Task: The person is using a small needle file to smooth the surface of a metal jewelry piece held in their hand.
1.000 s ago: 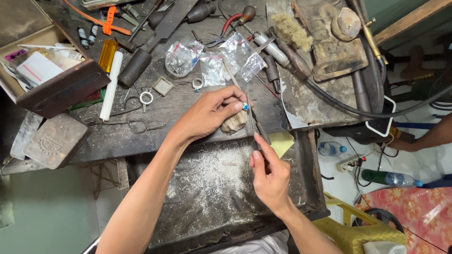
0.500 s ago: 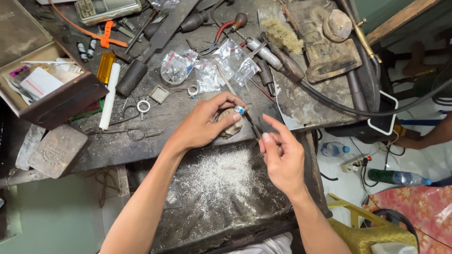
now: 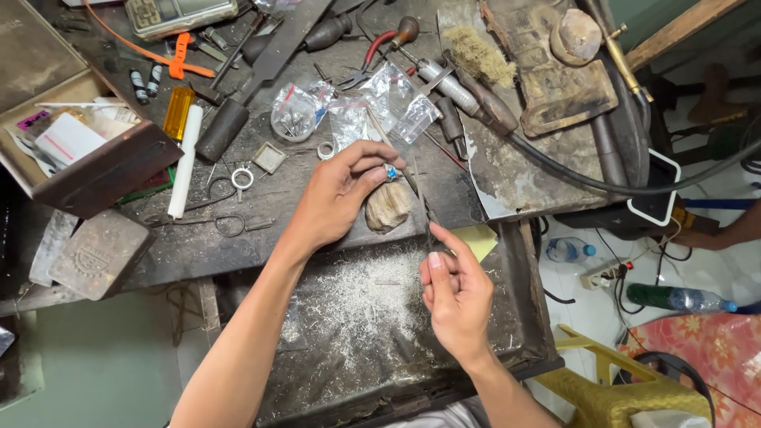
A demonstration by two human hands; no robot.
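The left hand point(image 3: 337, 198) pinches a blue-stoned ring point(image 3: 390, 170) on the wooden peg point(image 3: 388, 206) while the right hand point(image 3: 453, 293), just below it, pinches a thin file point(image 3: 420, 198): filing seems underway, and steady strokes look needed.

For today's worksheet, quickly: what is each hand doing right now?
Left hand: closed, fingers pinching a blue-stoned ring on the wooden peg.
Right hand: closed, holding a thin file.

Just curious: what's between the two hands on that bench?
In the head view, a thin file spans from right hand to left hand, passing a worn wooden peg.
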